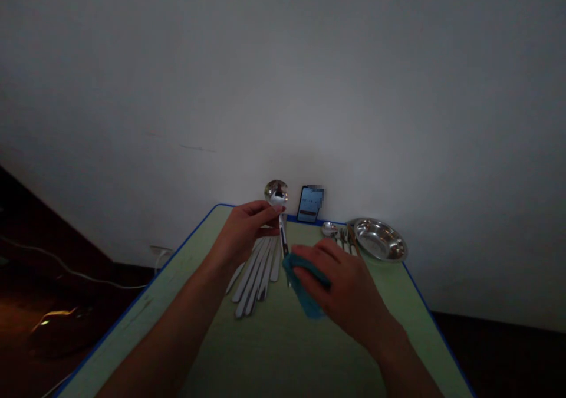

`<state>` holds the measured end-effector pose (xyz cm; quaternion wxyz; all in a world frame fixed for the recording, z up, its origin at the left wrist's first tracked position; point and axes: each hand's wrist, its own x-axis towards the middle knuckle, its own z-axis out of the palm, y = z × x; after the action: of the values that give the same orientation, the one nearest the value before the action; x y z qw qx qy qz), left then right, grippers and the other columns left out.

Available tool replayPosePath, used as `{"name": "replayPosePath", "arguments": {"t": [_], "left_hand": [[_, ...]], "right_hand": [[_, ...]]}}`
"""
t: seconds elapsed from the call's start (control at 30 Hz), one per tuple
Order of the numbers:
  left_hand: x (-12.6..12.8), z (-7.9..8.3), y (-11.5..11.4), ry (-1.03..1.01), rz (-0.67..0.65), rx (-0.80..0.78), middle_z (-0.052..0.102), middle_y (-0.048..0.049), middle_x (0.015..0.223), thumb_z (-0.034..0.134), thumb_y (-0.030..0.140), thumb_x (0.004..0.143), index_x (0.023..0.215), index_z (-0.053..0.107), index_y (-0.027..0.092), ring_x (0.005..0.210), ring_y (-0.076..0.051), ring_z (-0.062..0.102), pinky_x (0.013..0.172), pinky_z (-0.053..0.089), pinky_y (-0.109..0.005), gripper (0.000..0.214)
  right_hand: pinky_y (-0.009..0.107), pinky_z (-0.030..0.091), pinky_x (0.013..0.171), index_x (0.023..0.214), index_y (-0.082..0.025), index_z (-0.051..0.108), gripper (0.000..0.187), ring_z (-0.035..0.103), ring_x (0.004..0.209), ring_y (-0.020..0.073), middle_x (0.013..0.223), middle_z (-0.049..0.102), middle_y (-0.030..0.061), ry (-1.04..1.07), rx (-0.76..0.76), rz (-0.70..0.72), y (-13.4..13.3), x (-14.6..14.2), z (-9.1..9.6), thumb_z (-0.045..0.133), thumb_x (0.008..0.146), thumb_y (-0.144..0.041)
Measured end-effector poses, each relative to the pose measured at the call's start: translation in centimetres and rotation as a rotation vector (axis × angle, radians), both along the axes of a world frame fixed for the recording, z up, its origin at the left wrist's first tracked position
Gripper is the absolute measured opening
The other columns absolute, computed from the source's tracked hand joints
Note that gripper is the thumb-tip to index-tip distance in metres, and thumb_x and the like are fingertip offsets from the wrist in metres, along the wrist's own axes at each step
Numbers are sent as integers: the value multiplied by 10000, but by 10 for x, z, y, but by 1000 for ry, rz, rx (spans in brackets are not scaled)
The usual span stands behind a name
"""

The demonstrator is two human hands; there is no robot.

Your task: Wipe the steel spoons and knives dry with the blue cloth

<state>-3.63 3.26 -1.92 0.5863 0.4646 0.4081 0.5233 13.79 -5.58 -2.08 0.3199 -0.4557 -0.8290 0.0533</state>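
Note:
A shiny metal spoon [276, 192] with a large round bowl is held up over the table, its bowl pointing away from me. My left hand [247, 224] is closed on the spoon's neck, just below the bowl. Lower down, my right hand [336, 277] grips a blue cloth [309, 295], which is pressed around the handle; the handle's end is partly covered. Under and beside my left hand, several table knives [252, 280] lie fanned out on the table, their far ends hidden by that hand.
The light green table [274, 357] has a blue edge and stands against a wall. A phone [308, 204] leans there. To the right are a metal bowl [381, 240], a smaller spoon [329, 229] and several forks [345, 237]. A white cable [88, 276] runs at left.

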Motion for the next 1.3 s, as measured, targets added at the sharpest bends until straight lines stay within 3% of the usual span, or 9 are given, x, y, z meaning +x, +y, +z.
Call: {"name": "replayPosePath", "arguments": {"t": [0.1, 0.23, 0.37, 0.53, 0.73, 0.87, 1.0, 1.13, 1.3], "left_hand": [[0, 3, -2, -44, -39, -32, 620, 10, 640, 759, 291, 636, 679, 676, 141, 568, -72, 555, 522, 478, -171, 177], [2, 7, -6, -52, -88, -56, 633, 6, 660, 762, 292, 627, 715, 689, 143, 557, -73, 554, 523, 477, -183, 187], [4, 8, -10, 13, -114, -42, 612, 11, 598, 754, 297, 639, 676, 678, 140, 527, -79, 550, 527, 481, -199, 179], [5, 8, -15, 62, -181, -19, 646, -1, 622, 729, 317, 674, 682, 679, 150, 557, -99, 590, 567, 488, -215, 175], [15, 9, -24, 96, -184, 35, 636, 8, 600, 730, 294, 663, 634, 677, 142, 570, -93, 564, 579, 447, -197, 164], [17, 9, -25, 132, -165, 80, 605, 14, 584, 713, 320, 667, 652, 683, 142, 559, -99, 521, 560, 410, -210, 181], [14, 8, -23, 166, -163, 122, 632, -6, 676, 704, 314, 669, 673, 696, 156, 631, -121, 533, 601, 416, -226, 159], [14, 10, -23, 215, -130, 195, 621, -27, 777, 699, 319, 658, 637, 707, 168, 721, -141, 549, 658, 433, -233, 152], [15, 10, -24, 256, -125, 257, 630, -50, 880, 688, 303, 663, 636, 729, 179, 823, -168, 568, 737, 444, -244, 133]], "right_hand": [[300, 434, 763, 1047, -242, 541, 223, 564, 883, 159, 964, 604, 24, 397, -58, -117, 7, 4, -4, 556, 849, -345], [264, 441, 662, 923, -227, 537, 247, 551, 781, 149, 861, 596, 2, 829, -263, -243, 20, 7, -13, 577, 807, -441], [204, 396, 568, 891, -242, 532, 245, 487, 660, 98, 771, 539, -45, 1136, -373, -196, 29, 7, -20, 613, 780, -445], [190, 399, 561, 873, -241, 519, 238, 495, 652, 89, 755, 549, -50, 1421, -575, -39, 33, 2, -19, 658, 758, -397], [188, 403, 565, 842, -230, 515, 219, 497, 630, 86, 728, 555, -55, 1467, -720, 123, 30, -7, -18, 655, 765, -379], [169, 359, 522, 813, -224, 513, 219, 458, 588, 71, 703, 536, -67, 1405, -711, 150, 25, -12, -17, 662, 759, -375], [176, 363, 540, 907, -245, 529, 245, 482, 601, 78, 701, 560, -66, 1327, -719, 128, 21, -16, -18, 660, 758, -389], [216, 427, 644, 1061, -272, 562, 307, 565, 753, 120, 857, 638, -23, 1242, -745, 111, 20, -19, -20, 602, 799, -427], [265, 452, 763, 1036, -253, 628, 295, 579, 866, 148, 947, 648, 4, 1224, -746, 163, 19, -23, -24, 559, 827, -450]]}}
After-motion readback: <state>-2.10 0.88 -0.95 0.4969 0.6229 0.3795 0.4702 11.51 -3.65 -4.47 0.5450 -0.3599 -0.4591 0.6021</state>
